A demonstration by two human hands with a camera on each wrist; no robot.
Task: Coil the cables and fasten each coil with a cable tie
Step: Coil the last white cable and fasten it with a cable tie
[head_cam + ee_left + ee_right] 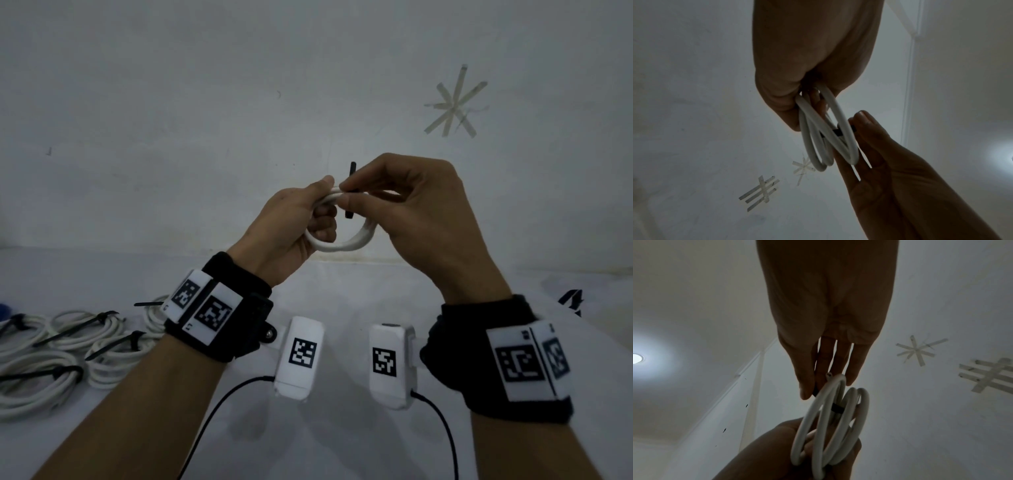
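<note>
A small coil of white cable [346, 240] is held up in the air above the table. My left hand [308, 219] grips the coil's left side, fingers curled round its turns. My right hand [394, 205] pinches a black cable tie [350, 192] that stands upright across the top of the coil. In the left wrist view the coil [824, 138] hangs from my left fingers, and the black tie [837, 131] shows between its turns by my right thumb. In the right wrist view the tie [837, 408] crosses inside the coil [828, 426].
Several white coils bound with black ties [51, 349] lie on the white table [342, 445] at the left. A dark object [571, 299] sits at the table's right edge. Tape marks [454, 102] are stuck on the wall behind. Thin black leads [212, 418] run from the wrist cameras.
</note>
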